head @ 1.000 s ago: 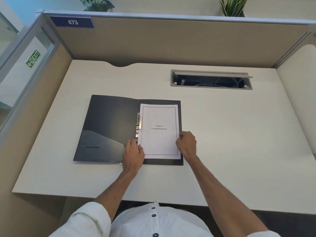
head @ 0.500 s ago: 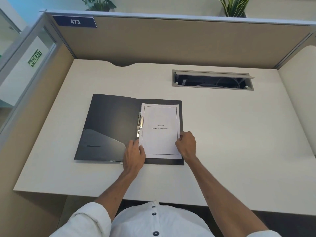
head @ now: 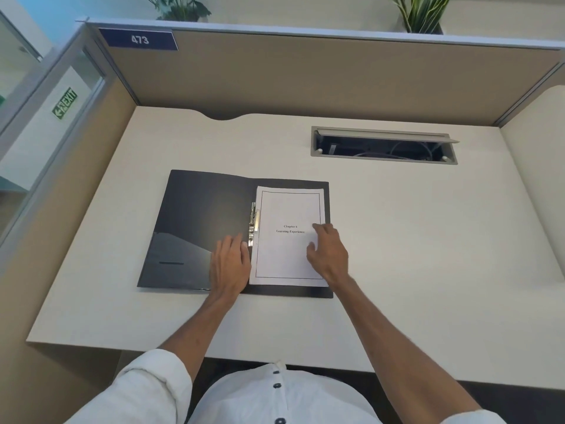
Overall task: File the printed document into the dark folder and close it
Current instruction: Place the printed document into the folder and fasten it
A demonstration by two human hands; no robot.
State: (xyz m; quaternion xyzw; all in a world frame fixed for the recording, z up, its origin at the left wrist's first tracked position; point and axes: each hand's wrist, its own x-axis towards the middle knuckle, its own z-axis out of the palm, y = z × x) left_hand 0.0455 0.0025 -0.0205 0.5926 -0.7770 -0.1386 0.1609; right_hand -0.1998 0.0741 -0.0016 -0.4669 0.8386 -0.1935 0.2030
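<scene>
The dark folder point(head: 198, 221) lies open and flat on the desk, with a metal clip point(head: 253, 223) along its spine. On its right half rests the printed document point(head: 284, 209), a white title page with a thin border. My left hand point(head: 230, 264) lies flat on the folder just left of the page, fingertips close to the clip's lower end. My right hand point(head: 328, 252) rests on the page's right edge, fingers spread, holding nothing.
The cream desk point(head: 412, 240) is walled by beige partitions at the back and both sides. An open cable tray point(head: 383, 145) is sunk into the desk behind and right of the folder. Plants stand beyond the back partition.
My right hand has slid up the page's right edge toward its middle. My left hand has edged forward to the clip's lower end. The document and folder stay in place.
</scene>
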